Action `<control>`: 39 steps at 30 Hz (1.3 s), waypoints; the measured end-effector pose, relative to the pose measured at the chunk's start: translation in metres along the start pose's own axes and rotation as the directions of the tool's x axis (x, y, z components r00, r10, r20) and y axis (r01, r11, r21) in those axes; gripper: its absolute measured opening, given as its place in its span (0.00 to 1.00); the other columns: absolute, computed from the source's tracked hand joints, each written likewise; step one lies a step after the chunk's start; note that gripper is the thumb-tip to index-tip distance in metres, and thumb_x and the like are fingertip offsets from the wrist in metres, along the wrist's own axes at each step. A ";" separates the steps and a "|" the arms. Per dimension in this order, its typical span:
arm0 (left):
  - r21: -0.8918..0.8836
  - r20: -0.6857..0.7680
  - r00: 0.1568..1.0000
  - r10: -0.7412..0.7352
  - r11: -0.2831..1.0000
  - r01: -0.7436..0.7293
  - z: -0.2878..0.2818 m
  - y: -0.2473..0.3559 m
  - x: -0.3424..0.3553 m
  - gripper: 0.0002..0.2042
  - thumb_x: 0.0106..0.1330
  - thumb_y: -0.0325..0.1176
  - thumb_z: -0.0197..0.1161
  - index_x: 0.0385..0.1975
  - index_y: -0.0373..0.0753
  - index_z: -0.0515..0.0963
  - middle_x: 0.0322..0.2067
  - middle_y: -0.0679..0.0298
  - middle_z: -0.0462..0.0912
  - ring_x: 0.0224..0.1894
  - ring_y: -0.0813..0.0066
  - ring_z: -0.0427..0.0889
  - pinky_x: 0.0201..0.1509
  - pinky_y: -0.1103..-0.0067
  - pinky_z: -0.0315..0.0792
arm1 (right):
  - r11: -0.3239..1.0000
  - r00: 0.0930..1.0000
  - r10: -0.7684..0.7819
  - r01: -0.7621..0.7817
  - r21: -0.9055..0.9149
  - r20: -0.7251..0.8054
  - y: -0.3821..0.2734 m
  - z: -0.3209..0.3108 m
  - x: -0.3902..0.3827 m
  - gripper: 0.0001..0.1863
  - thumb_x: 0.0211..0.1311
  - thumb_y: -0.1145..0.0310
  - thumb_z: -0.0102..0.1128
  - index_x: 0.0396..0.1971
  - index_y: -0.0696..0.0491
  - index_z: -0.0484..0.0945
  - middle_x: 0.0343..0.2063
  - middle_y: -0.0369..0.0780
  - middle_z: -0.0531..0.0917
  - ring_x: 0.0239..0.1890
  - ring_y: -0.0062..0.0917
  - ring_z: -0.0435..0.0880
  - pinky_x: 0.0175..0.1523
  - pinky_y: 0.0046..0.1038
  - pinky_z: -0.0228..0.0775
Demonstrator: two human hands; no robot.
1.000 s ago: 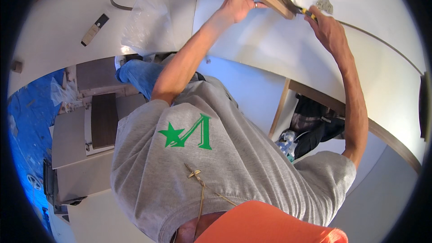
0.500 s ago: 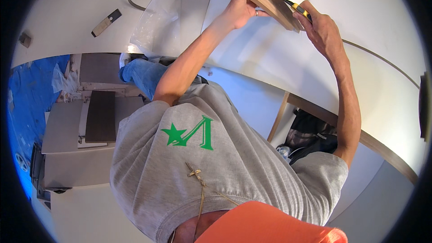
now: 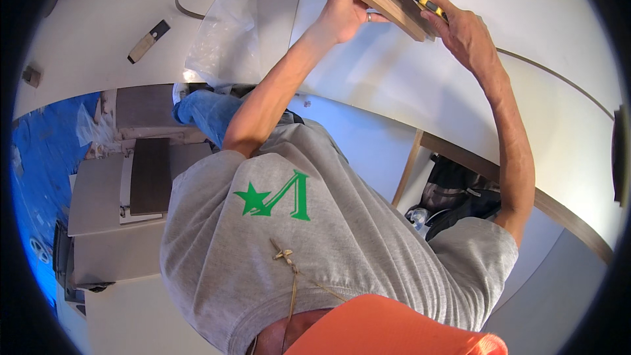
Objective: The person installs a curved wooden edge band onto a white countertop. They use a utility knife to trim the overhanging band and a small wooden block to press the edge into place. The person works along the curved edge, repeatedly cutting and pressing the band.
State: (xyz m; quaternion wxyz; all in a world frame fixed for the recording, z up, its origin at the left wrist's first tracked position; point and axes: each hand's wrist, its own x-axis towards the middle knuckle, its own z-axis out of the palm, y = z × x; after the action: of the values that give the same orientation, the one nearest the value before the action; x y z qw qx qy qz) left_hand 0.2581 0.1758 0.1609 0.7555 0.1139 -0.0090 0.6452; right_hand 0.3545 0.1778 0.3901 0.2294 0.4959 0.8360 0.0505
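A wood-grain board [image 3: 384, 5] with a pale edge slants across the upper middle, above a white surface. My left hand [image 3: 343, 16] is closed on its near left end, with a ring on one finger. Beside the board's right end, my right hand [image 3: 463, 31] is closed around a tool with a yellow-and-black handle [image 3: 434, 8]. The tool's narrow dark end points up and left along the board; its exact kind is hard to make out. Part of the board runs out of view at the top.
On the white surface at left lie a tan-handled tool with a dark end [image 3: 148, 42] and clear plastic sheeting [image 3: 227, 43]. A thin dark strip [image 3: 555, 79] crosses the right side. Below it, a recess holds a black bag [image 3: 453, 190]. Dark panels [image 3: 150, 177] are stacked at left.
Both hands, the board and the tool appear slightly farther up and left, as does the surface behind them. Both hands keep their hold.
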 end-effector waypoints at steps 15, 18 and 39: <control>0.215 0.069 0.993 0.095 0.971 -0.108 0.006 0.002 -0.009 0.27 0.80 0.52 0.39 0.68 0.38 0.61 0.63 0.52 0.72 0.65 0.54 0.76 0.61 0.47 0.77 | 0.991 0.991 0.115 -0.110 -0.070 0.066 0.032 0.013 -0.028 0.13 0.76 0.54 0.53 0.45 0.49 0.73 0.19 0.46 0.80 0.27 0.45 0.82 0.33 0.46 0.71; 0.118 -0.030 1.000 0.006 0.993 -0.002 0.010 0.008 -0.014 0.29 0.79 0.56 0.38 0.67 0.40 0.63 0.64 0.54 0.72 0.65 0.56 0.75 0.62 0.46 0.74 | 0.995 0.997 0.038 -0.032 -0.100 0.062 0.024 0.000 -0.028 0.14 0.76 0.54 0.53 0.44 0.50 0.74 0.18 0.45 0.80 0.27 0.45 0.82 0.34 0.46 0.71; 0.058 -0.068 0.997 0.039 0.998 -0.035 0.013 0.035 -0.020 0.29 0.80 0.54 0.39 0.68 0.36 0.60 0.63 0.51 0.72 0.63 0.52 0.77 0.60 0.47 0.78 | 0.999 0.998 -0.047 0.046 -0.015 -0.039 -0.018 -0.008 0.010 0.15 0.75 0.53 0.54 0.46 0.49 0.76 0.17 0.44 0.81 0.27 0.46 0.85 0.34 0.43 0.76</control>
State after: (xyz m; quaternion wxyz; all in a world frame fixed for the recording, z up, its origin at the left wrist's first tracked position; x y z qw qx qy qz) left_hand 0.2228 0.1591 0.1760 0.7397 0.1130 0.0334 0.6625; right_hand 0.3328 0.1783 0.3881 0.2176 0.4736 0.8512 0.0610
